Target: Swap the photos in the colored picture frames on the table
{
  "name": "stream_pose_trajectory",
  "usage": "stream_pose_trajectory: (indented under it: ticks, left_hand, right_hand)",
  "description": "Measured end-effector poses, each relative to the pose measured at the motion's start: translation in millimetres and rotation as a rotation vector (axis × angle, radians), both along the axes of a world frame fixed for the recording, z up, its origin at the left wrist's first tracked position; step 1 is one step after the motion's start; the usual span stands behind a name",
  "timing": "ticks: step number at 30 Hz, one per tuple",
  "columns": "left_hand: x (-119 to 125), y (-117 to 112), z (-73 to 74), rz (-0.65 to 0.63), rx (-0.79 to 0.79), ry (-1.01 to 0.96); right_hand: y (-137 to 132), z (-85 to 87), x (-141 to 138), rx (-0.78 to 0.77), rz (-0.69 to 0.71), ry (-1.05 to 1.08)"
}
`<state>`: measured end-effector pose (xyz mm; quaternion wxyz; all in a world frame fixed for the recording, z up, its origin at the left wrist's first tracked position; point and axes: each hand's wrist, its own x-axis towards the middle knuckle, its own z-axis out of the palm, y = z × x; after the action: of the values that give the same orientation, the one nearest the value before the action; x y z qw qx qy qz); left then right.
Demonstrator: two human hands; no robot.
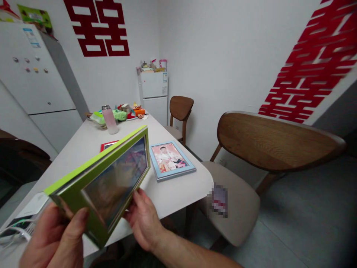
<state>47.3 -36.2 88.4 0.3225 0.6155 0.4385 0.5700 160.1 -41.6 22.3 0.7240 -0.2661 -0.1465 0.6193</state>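
Note:
A green picture frame [106, 182] is held tilted above the near end of the white table [173, 193]. My left hand [55, 238] grips its lower left corner, thumb on the front. My right hand [143, 219] holds its lower right edge, fingers curled round it. A blue picture frame [171, 160] lies flat on the table just beyond the green one. A red frame [107, 145] peeks out behind the green frame's top edge.
A pink bottle [110, 119] and snack packets stand at the table's far end. Two wooden chairs [267, 149] sit along the right side. A large fridge [36, 82] is at the left, a small one [153, 93] at the back. Cables lie at the near left.

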Motion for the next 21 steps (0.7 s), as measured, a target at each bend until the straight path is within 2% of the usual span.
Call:
stream_pose_trajectory:
  ticks: [3,5,7,10,12,15,18,21]
  left_hand:
    - [38.4,-2.8,10.2,-0.155,-0.109,-0.198]
    - [59.2,4.2,10.3,-0.287,-0.179,-0.234]
    - [78.7,16.0,2.2,-0.437,-0.251,-0.212]
    - [108.2,34.3,-21.9,-0.594,-0.286,-0.112]
    - [126.4,43.7,-40.4,-0.601,-0.256,0.044]
    - [146.8,53.4,-62.2,-0.544,-0.243,0.145]
    - [156.7,60.5,-73.7,-0.479,-0.241,0.229]
    - [158.8,67.9,-78.1,-0.428,-0.248,0.317]
  right_hand:
    - [6.0,8.2,50.4,-0.017,-0.167,-0.267]
    - [12.4,16.5,93.5,-0.131,-0.252,-0.615]
    - [20.0,25.3,138.2,-0.181,-0.258,-0.714]
    - [32.6,32.5,195.8,-0.259,-0.256,-0.852]
    - [41.0,30.3,223.0,-0.316,-0.259,-0.957]
    - [52.9,18.1,248.3,-0.385,-0.257,-1.12]
    - [63.8,2.9,260.9,-0.436,-0.256,-1.266]
    - [74.7,-8.9,266.5,-0.489,-0.251,-1.389]
